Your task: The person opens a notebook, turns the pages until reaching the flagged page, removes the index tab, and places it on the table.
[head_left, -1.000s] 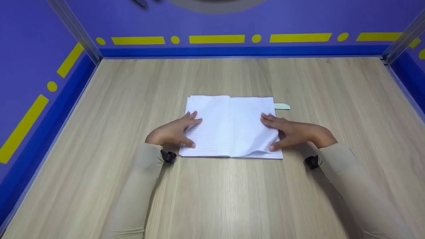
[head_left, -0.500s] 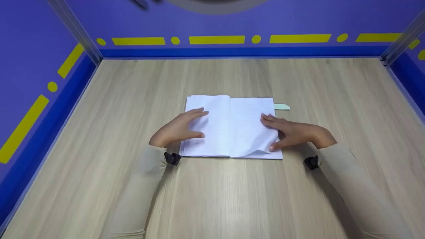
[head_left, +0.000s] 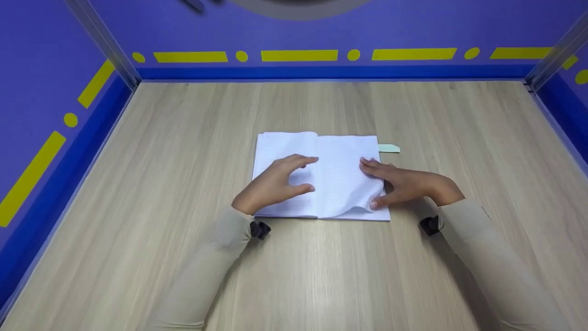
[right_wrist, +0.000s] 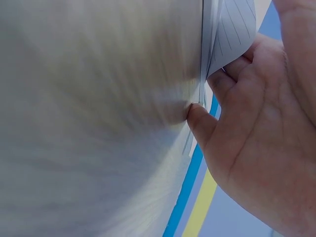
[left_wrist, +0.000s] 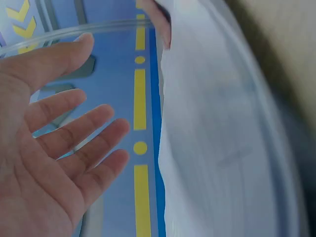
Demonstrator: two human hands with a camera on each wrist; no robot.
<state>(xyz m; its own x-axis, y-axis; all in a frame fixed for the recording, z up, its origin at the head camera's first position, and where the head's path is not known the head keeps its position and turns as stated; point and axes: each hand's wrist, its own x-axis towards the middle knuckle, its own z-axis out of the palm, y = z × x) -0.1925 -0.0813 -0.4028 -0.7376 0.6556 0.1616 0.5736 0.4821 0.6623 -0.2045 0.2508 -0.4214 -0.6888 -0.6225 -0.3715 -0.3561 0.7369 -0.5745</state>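
Resting open, ruled notebook (head_left: 340, 156): flat on the wood-grain tabletop (head_left: 321, 276), with left page (head_left: 282, 145) and right page (head_left: 342, 177) meeting at the centre fold (head_left: 317, 202).

Left hand (head_left: 273, 179): poised above the notebook's left page, casting a shadow on it; thumb and fingers well apart, holding nothing, with fingertips close to the fold.

Right hand (head_left: 406, 184): at the notebook's right edge, with thumb and fingers spread apart and resting on the right page; clamped on nothing.

Buckled leaf (head_left: 360, 202): bulging up beside the right thumb, near the notebook's lower right corner; curled in the right wrist view too, where hard to tell how far under it the fingers reach.

Just changed: left hand lifted off the notebook's left edge and carried inward to the fold; right hand kept in place on the right page.

Meaning for the work: left page now free of any touch; steadying of the notebook, in all likelihood, down to the right hand alone, with the leaf not yet smoothed flat.

Pale green strip (head_left: 389, 148): sticking out from the notebook's right edge, beyond the right fingertips.

Blue panel with yellow marks (head_left: 299, 55): behind the notebook, past the tabletop's far edge.
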